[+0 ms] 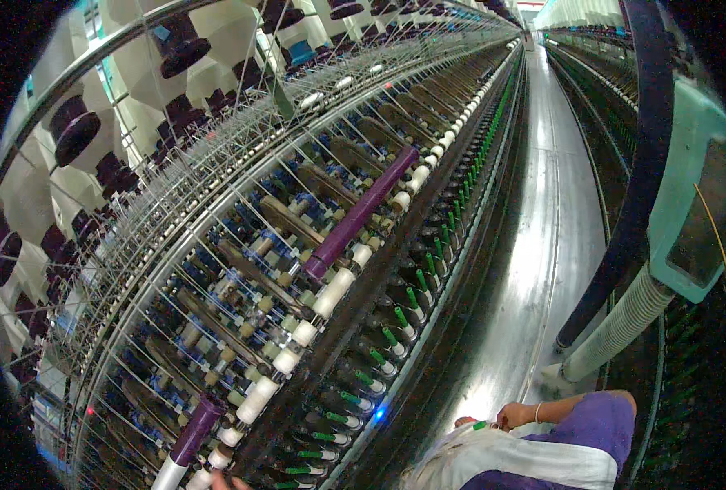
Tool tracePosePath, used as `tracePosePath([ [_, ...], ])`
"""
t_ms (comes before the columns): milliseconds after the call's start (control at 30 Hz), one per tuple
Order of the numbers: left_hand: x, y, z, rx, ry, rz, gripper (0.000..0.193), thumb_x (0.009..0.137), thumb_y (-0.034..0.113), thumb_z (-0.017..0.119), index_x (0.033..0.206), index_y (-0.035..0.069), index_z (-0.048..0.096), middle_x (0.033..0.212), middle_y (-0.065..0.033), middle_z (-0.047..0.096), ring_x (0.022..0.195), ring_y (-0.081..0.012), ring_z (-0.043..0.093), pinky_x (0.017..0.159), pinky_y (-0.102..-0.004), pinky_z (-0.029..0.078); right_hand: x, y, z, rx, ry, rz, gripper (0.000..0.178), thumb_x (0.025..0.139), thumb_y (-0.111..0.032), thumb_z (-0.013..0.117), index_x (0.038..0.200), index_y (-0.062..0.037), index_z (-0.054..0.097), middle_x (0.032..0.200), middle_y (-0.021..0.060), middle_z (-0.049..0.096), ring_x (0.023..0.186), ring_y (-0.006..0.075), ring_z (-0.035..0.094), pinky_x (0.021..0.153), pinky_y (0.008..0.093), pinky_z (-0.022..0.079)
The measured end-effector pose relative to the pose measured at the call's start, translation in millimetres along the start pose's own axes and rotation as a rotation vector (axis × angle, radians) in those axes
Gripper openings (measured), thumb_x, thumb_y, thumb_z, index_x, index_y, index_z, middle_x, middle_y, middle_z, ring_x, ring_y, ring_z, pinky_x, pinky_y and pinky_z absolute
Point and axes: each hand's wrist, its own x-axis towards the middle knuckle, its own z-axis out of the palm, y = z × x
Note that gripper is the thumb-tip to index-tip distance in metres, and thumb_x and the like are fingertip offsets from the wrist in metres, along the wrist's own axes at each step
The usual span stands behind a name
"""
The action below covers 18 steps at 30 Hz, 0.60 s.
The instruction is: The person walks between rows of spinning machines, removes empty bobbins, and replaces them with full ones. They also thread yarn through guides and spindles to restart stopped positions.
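Note:
At the bottom edge, a small part of my left hand shows beside the white rollers of a long spinning frame. Close by, a purple tube with a white lower part lies slanted over the machine; whether my fingers touch it is hidden. My right hand, with a thin bracelet at the wrist, is closed in front of my white apron. Next to its fingers shows a small green piece. What the fingers hold, if anything, I cannot make out.
Another purple tube rests slanted along the frame. Green-tipped spindles line its lower side. Large white yarn packages hang on dark holders at upper left. A shiny aisle runs away; a ribbed hose and green housing stand right.

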Motion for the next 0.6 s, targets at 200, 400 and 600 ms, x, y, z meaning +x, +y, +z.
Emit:
tracePosePath([
  [200, 118, -7, -24, 0.681, -0.118, 0.118, 0.071, 0.060, 0.009, 0.057, 0.128, 0.003, 0.040, 0.122, -0.0158, 0.046, 0.118, -0.0335, 0.039, 0.110, -0.0494, 0.018, -26, -22, 9, -0.213, -0.045, 0.164, 0.025, 0.077, -0.028, 0.058, 0.097, -0.0131, 0.061, 0.086, 0.0130, 0.066, 0.082, 0.0348, 0.063, 0.068, 0.0445, 0.049],
  [400, 125, -7, -37, 0.478, -0.239, 0.134, 0.070, 0.061, 0.010, 0.064, 0.127, 0.002, 0.041, 0.118, -0.0195, 0.046, 0.114, -0.0380, 0.039, 0.107, -0.0499, 0.020, -44, -34, 23, 0.030, -0.022, 0.284, 0.030, 0.079, -0.030, 0.054, 0.094, -0.0060, 0.064, 0.087, 0.0162, 0.067, 0.081, 0.0339, 0.064, 0.068, 0.0435, 0.049],
  [600, 119, 7, -38, 0.600, -0.184, 0.135, 0.088, 0.065, 0.021, 0.070, 0.141, 0.005, 0.029, 0.136, -0.0197, 0.037, 0.130, -0.0388, 0.028, 0.108, -0.0514, 0.016, -47, 1, 33, 0.279, 0.077, 0.385, 0.027, 0.075, -0.034, 0.062, 0.079, -0.0087, 0.069, 0.072, 0.0105, 0.067, 0.069, 0.0247, 0.065, 0.064, 0.0377, 0.050],
])
